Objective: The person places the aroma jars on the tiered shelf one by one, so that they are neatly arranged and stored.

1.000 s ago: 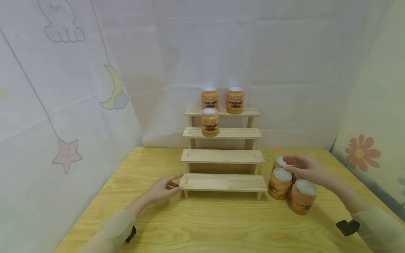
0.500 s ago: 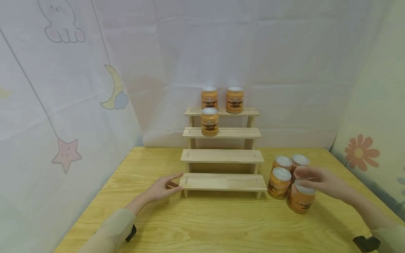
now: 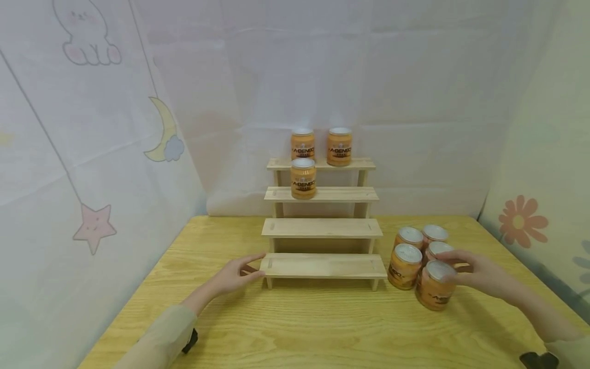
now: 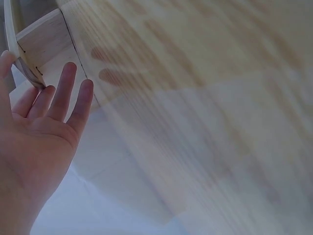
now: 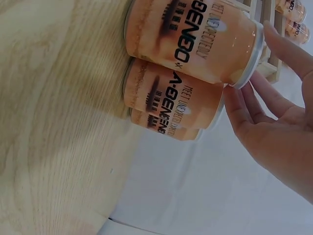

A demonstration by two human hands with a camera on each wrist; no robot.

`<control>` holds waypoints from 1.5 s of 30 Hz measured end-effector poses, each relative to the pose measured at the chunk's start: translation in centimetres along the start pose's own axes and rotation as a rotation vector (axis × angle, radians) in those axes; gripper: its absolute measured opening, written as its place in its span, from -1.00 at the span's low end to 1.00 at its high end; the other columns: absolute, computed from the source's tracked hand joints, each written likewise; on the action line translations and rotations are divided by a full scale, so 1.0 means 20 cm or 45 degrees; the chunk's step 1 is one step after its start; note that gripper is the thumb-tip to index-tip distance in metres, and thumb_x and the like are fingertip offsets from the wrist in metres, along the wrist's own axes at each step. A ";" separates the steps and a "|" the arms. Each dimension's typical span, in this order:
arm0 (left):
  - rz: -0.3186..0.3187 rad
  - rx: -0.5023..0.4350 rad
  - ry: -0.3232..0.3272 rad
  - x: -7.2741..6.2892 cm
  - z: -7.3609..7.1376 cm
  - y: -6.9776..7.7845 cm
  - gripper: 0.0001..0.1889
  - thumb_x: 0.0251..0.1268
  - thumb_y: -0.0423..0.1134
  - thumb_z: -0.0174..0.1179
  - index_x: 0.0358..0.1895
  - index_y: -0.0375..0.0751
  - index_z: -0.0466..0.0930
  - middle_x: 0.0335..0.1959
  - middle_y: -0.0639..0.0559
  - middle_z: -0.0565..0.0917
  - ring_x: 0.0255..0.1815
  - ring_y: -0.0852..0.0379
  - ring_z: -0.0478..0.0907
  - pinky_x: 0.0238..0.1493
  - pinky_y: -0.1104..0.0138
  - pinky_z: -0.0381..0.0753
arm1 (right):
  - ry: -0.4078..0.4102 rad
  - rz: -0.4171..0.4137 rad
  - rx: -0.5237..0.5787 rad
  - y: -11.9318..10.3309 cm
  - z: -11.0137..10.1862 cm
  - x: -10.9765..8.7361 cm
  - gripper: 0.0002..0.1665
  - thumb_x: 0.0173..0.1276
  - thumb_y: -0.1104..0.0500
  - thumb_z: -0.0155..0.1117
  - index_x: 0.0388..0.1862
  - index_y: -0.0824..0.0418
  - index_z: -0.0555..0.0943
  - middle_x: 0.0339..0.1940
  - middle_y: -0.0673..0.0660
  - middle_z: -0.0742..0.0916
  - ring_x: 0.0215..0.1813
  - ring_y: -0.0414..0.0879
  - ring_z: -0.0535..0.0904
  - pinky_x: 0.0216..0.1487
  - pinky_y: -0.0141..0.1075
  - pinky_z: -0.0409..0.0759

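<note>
A stepped wooden display rack (image 3: pixel 322 227) stands at the middle of the table. Its lowest step (image 3: pixel 324 265) has its left end between the thumb and fingers of my left hand (image 3: pixel 233 275); in the left wrist view the fingertips (image 4: pixel 45 91) touch the board's corner. To the rack's right, several orange cans with silver lids stand upright in a cluster. My right hand (image 3: pixel 481 274) holds the nearest orange can (image 3: pixel 433 293) by its top. The right wrist view shows the thumb and fingers around the rim of that can (image 5: pixel 195 36).
Two orange cans, a left one (image 3: pixel 302 146) and a right one (image 3: pixel 339 147), stand on the top step. Another can (image 3: pixel 303 180) is on the step below, toward the left. The yellow wood-grain table (image 3: pixel 295 328) is bordered by printed cloth walls (image 3: pixel 415 77).
My right hand has come down and nearer from above the cluster's rear cans to the nearest can's rim. The left hand has stayed at the rack's lowest step.
</note>
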State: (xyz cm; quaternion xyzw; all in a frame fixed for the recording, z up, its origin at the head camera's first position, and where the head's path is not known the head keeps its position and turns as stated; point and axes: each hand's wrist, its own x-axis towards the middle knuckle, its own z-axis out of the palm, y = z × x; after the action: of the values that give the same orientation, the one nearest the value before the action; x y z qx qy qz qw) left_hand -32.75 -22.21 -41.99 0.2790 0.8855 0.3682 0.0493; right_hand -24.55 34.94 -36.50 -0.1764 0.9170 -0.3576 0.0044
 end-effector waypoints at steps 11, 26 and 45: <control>0.055 0.027 0.007 0.02 0.01 -0.03 -0.35 0.36 0.03 0.07 0.43 -0.16 0.18 0.39 -0.20 0.29 0.02 -0.10 0.59 0.01 0.11 0.62 | 0.047 0.043 -0.099 -0.02 0.03 0.02 -0.38 0.24 0.05 0.33 0.22 0.32 0.46 0.04 0.25 0.54 -0.08 -0.24 0.51 -0.22 -0.44 0.58; 0.031 0.013 0.002 0.01 0.01 -0.04 -0.35 0.36 0.05 0.07 0.43 -0.13 0.18 0.39 -0.16 0.30 0.04 -0.08 0.59 0.03 0.13 0.61 | -0.001 0.107 -0.011 0.02 0.11 0.00 -0.16 0.15 0.06 0.42 0.19 0.52 0.24 0.05 0.36 0.50 0.00 0.11 0.49 -0.21 -0.34 0.61; 0.012 -0.004 -0.002 0.01 0.01 -0.02 -0.35 0.36 0.01 0.09 0.42 -0.17 0.19 0.37 -0.23 0.30 0.04 -0.13 0.58 0.02 0.09 0.61 | -0.029 0.110 0.004 0.05 0.13 -0.02 -0.22 0.17 0.04 0.40 0.20 0.41 0.28 0.06 0.32 0.51 -0.01 0.11 0.53 -0.22 -0.37 0.60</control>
State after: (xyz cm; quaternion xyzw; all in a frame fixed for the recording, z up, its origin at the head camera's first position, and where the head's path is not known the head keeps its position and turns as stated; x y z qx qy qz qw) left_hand -33.13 -22.27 -42.41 0.2832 0.8836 0.3698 0.0486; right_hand -24.20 33.91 -39.13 -0.1408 0.9232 -0.3564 0.0306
